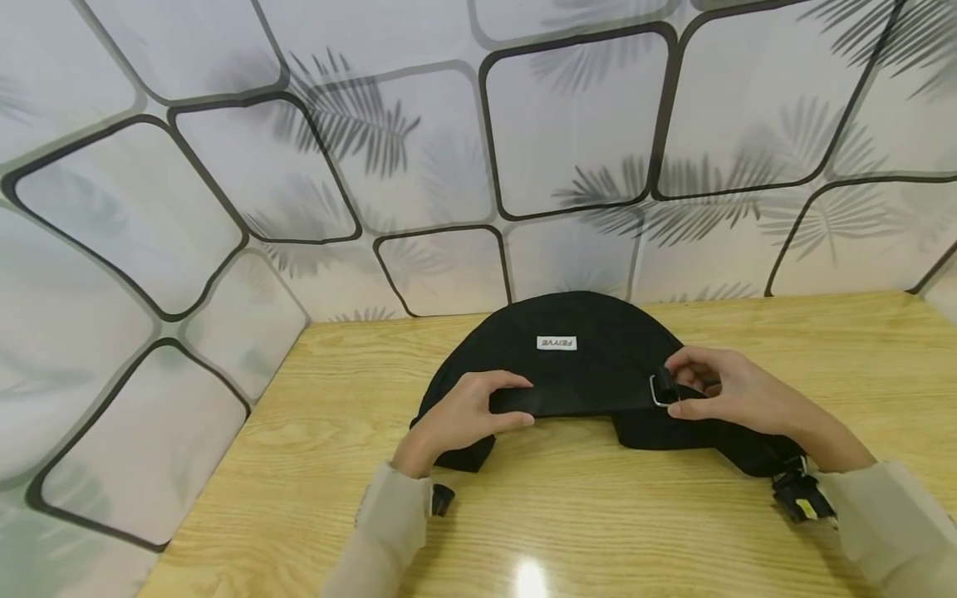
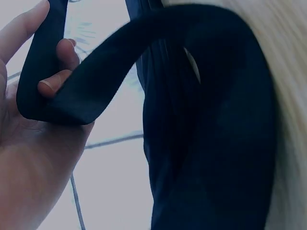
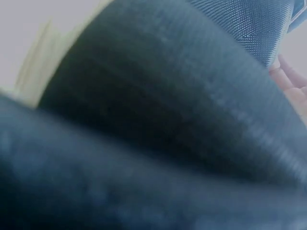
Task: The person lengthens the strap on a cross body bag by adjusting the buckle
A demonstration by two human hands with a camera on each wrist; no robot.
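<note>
A black fabric bag with a curved top (image 1: pixel 508 336) lies on the table, its small white label (image 1: pixel 557 342) upside down. In front of it a wide black strap (image 1: pixel 576 400) is drawn between both hands. My left hand (image 1: pixel 465 413) holds the strap's left part between thumb and fingers; in the left wrist view the strap (image 2: pixel 108 76) loops over that palm. At the bag's right side, my right hand (image 1: pixel 736 389) pinches the strap by a metal ring buckle (image 1: pixel 655 391). Dark webbing (image 3: pixel 158 62) fills most of the right wrist view, with only some fingertips (image 3: pixel 283 79) at its edge.
A black clip with a yellow mark (image 1: pixel 803 502) lies beside the right wrist. By the left cuff is a small black piece (image 1: pixel 442 499). The wood-grain table (image 1: pixel 568 507) meets a patterned fabric backdrop (image 1: pixel 576 124) behind the bag and at the left.
</note>
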